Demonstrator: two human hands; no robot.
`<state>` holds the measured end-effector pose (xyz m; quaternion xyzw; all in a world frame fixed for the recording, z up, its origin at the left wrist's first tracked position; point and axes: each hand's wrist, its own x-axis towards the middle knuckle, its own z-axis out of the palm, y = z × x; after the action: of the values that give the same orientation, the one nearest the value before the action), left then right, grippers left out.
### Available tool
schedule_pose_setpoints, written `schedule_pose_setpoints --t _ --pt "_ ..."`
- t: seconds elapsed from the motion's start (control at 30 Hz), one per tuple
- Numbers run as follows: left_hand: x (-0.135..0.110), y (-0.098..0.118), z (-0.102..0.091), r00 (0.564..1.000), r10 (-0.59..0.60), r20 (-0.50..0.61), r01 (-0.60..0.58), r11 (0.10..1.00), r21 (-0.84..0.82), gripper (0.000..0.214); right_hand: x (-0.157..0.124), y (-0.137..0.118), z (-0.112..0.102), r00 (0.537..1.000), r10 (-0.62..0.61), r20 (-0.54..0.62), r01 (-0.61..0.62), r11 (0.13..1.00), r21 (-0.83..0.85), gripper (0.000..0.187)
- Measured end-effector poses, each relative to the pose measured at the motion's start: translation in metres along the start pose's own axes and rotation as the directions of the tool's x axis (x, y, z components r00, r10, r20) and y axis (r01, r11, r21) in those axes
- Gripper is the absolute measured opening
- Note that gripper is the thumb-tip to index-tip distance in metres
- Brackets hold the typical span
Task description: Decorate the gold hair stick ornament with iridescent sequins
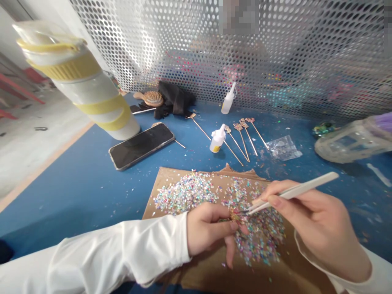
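Observation:
My right hand (pixel 318 228) pinches white tweezers (pixel 294 192), whose tips reach a small gold piece (pixel 235 214) over a heap of pastel sequins (pixel 214 204). My left hand (pixel 211 230) is closed in a pinch on that gold piece, fingertips touching the tweezer tips. The sequins are spread on a brown cardboard sheet (pixel 153 208) on the blue table (pixel 76 183).
Behind the cardboard lie several gold sticks with ornaments (pixel 241 141), two small glue bottles (pixel 218 139) (pixel 228 99), a clear plastic bag (pixel 283 148) and a phone (pixel 141 145). A white and yellow tumbler (pixel 82 81) stands at left, a hairbrush (pixel 150 97) and black cloth (pixel 176 100) by the perforated screen (pixel 306 53).

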<state>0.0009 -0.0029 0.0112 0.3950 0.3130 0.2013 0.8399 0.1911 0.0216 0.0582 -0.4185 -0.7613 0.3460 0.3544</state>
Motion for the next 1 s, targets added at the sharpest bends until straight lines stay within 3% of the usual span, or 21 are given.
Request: schedule_pose_setpoints --t 0.17,0.4,0.7,1.0 --pt "0.001 0.0 -0.001 1.0 0.02 0.015 -0.02 0.999 -0.048 0.027 -0.006 0.004 0.0 0.999 -0.009 -0.046 0.01 1.0 0.022 0.017" --pt "0.0 -0.002 -0.003 0.999 0.034 0.02 -0.031 0.993 -0.116 0.029 -0.019 0.012 0.011 0.976 -0.203 -0.082 0.201 0.979 -0.031 0.024" --pt "0.0 -0.002 -0.003 0.999 0.036 0.004 -0.036 0.997 -0.073 0.031 -0.017 0.012 0.011 0.979 -0.19 -0.068 0.187 0.981 -0.05 0.022" --pt "0.0 -0.002 -0.002 0.999 0.047 0.015 -0.047 0.998 -0.034 0.032 -0.016 0.011 0.011 0.967 -0.254 -0.029 0.254 0.967 -0.004 0.022"
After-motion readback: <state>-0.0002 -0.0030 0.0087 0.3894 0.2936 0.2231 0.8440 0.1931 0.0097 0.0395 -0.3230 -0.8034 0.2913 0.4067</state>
